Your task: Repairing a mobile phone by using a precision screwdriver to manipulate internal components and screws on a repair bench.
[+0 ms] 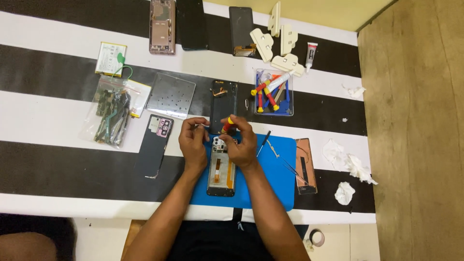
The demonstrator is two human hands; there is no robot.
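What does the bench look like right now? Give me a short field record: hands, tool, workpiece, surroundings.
left hand: at the upper left edge of the opened phone, holding a small pale piece too small to identify
right hand: gripping the red and yellow screwdriver, tip down on the phone's top
workpiece: opened phone lying on the blue mat
left of mat: dark back cover
right of mat: tweezers
behind: tool tray

striped table (58, 121) | blue mat (275, 164) | parts bag (112, 112) | tool tray (274, 94) | tissues (350, 166)
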